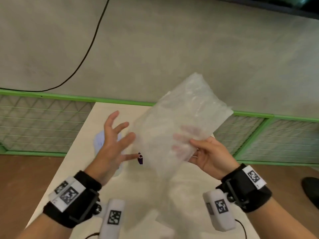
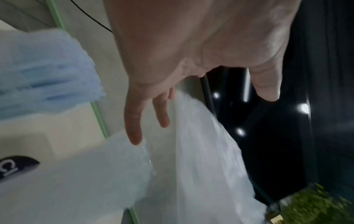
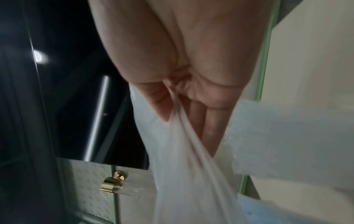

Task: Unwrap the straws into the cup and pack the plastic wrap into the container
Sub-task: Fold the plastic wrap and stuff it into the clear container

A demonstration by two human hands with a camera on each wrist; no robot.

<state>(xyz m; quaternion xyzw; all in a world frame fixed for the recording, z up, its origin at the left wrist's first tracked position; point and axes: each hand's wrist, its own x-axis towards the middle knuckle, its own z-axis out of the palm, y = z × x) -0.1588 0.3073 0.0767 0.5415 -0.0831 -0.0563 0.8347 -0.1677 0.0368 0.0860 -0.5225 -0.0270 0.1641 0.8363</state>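
Observation:
My right hand (image 1: 194, 150) holds up a large crumpled clear plastic wrap (image 1: 181, 121) above the white table (image 1: 155, 195), tilted up to the right. The thumb pinches it against the fingers, which show through the film; in the right wrist view the wrap (image 3: 182, 174) bunches between them. My left hand (image 1: 123, 135) hovers spread and empty just left of the wrap (image 2: 201, 151), not touching it. A translucent cup with a dark label (image 1: 140, 158) stands mostly hidden behind the wrap; the label (image 2: 17, 165) also shows in the left wrist view. No straws can be made out.
A pale blue translucent container (image 1: 98, 140) lies on the table under my left hand, and the container (image 2: 42, 72) looks ribbed in the left wrist view. A green-framed mesh fence (image 1: 43, 121) runs behind the table, with a black cable (image 1: 89, 47) on the grey floor beyond.

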